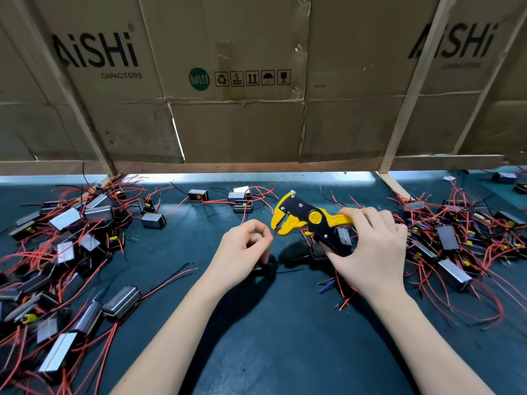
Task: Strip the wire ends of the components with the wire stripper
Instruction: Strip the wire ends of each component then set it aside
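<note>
1. Dark teal matting covers the work table [271,323], and flattened brown cardboard cartons [233,81] printed "AiSHi CAPACITORS" stand along its far edge behind pale wooden battens [410,89].
2. No bin or tray shows; the parts lie loose on the mat in heaps.
3. On the left lies a large heap of small grey metal-cased components with red and black leads [65,252], tangled together, some cases on their sides.
4. A second heap of the same cased components [456,240] lies on the right, just beside the right hand, its red wires trailing toward the near edge.
5. A few single cased components [239,199] sit apart near the far middle of the mat.
6. The right hand [370,252] grips the handles of the yellow and black plastic wire stripper [302,219], fingers curled over the upper handle and thumb under the lower one. The tool is held above the mat, head pointing left.
7. The left hand [242,249] pinches a thin red wire [274,233] between thumb and forefinger, the other fingers curled in.
8. That wire's end reaches into the stripper's jaws, which look only slightly parted; how far the end is in, I cannot tell.
9. Below the left hand a dark component [258,267] is mostly hidden; whether it is held or lying on the mat cannot be told.
10. Short loose red and black wire ends [339,289] lie on the mat near the right wrist.
</note>
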Demonstrator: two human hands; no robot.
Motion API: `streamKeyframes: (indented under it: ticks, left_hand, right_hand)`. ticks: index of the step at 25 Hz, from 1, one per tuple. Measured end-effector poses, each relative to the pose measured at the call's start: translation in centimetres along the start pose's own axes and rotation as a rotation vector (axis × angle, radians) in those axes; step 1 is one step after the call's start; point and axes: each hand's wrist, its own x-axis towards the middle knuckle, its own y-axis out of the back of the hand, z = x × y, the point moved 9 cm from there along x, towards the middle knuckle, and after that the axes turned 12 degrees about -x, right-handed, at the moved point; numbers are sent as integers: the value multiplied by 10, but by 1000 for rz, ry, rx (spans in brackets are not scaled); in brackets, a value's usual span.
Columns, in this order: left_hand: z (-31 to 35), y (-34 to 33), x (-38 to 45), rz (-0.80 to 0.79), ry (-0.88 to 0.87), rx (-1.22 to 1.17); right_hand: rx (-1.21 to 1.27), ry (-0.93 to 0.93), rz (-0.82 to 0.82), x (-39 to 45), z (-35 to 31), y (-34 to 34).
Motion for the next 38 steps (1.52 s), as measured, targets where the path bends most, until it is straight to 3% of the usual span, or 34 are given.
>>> streamKeyframes:
  ticks: [30, 32, 34, 36, 38]
  left_hand:
    - [4, 1, -1, -35, -27, -29]
    - [11, 6, -3, -51, -105, 114]
    - [9, 11, -4, -118, -137, 432]
    - [-5, 23, -4, -166, -9, 632]
    - [-15, 35, -3, -122, 88, 645]
  right_hand:
    - [-89, -64, -47, -1, 8, -2]
    - [-148, -61, -75, -1, 11, -9]
    - [-177, -86, -74, -2, 19, -11]
    - [-153, -142, -69, -1, 28, -11]
    - [-115, -195, -72, 0, 33, -11]
